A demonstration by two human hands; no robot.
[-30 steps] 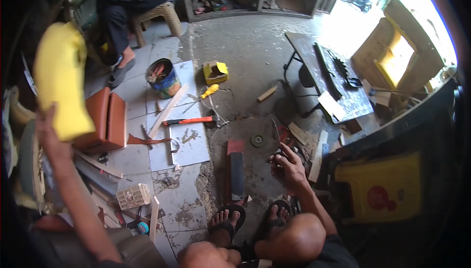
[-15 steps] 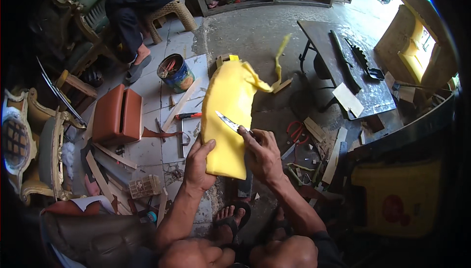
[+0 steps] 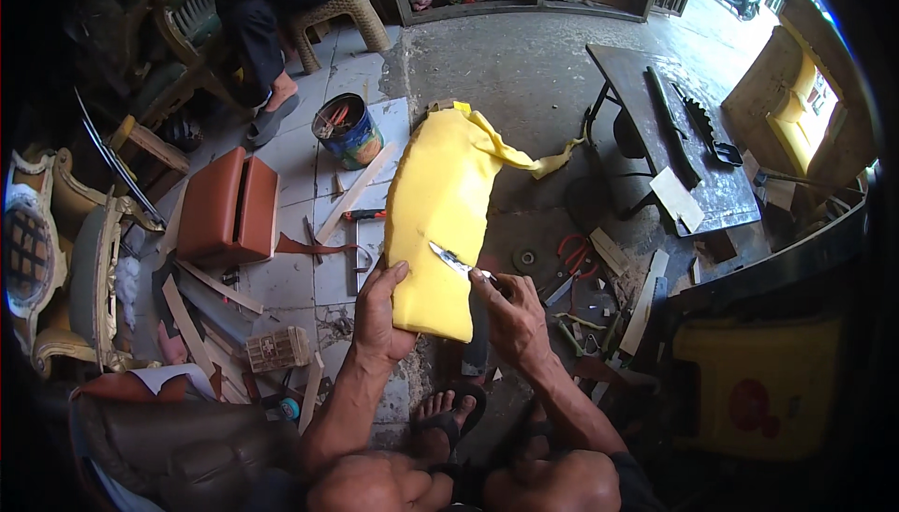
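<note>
A long padded piece of yellow foam (image 3: 435, 193) stands up in front of me, its lower end over the floor. My left hand (image 3: 378, 313) grips its lower left edge, thumb on the front face and the other fingers behind. In my right hand (image 3: 513, 317) is a knife (image 3: 450, 260), its handle mostly hidden by closed fingers. The pointed blade lies across the lower part of the foam, pointing up and left; whether it cuts in I cannot tell. From the foam's upper right corner a thin yellow strip (image 3: 552, 162) trails out to the right.
Red-handled scissors (image 3: 573, 257), a tape roll (image 3: 527, 258) and wood scraps lie at right, near a low dark table (image 3: 623, 76). Left are a brown upholstered block (image 3: 215, 212), a tin of tools (image 3: 348, 142) and carved chair frames (image 3: 108, 278). Another person (image 3: 253, 25) sits at far left.
My right hand has moved the knife down and slightly right along the foam. The trailing strip has swung from upright to stretching out rightward. My left hand keeps its grip.
</note>
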